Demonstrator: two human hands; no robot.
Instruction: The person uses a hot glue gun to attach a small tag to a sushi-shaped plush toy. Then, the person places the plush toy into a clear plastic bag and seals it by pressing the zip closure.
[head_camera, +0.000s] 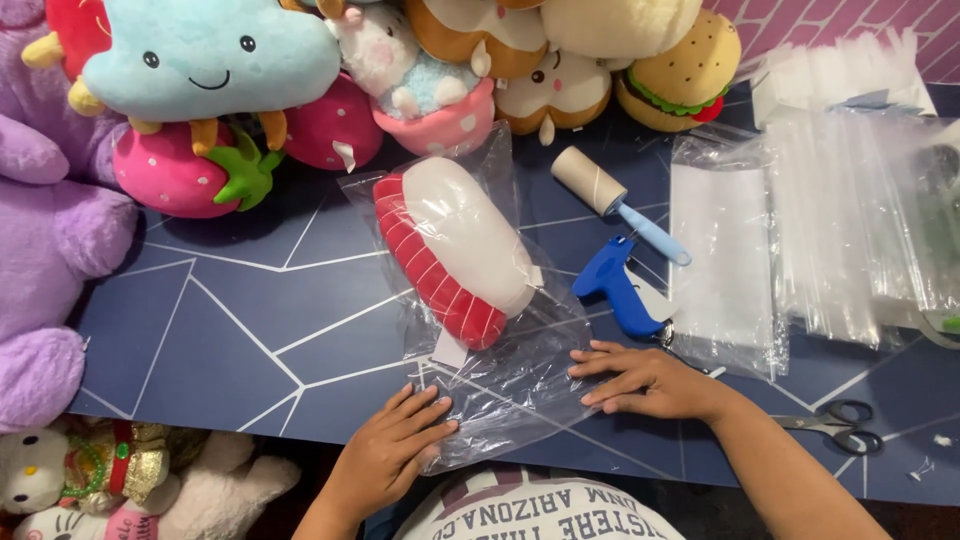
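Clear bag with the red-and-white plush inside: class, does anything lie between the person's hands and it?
No. The left hand and right hand both rest flat on the clear bag, near its open end, below the plush.

hands 2 (390, 455) | scissors 1 (835, 425) | lint roller 1 (612, 200) | tagging gun 1 (618, 285) | bagged plush 1 (450, 250)

Your left hand (390, 452) and right hand (645, 380) are bare, with no gloves, rings or sleeves; you wear a light shirt (540, 510) with dark block lettering.
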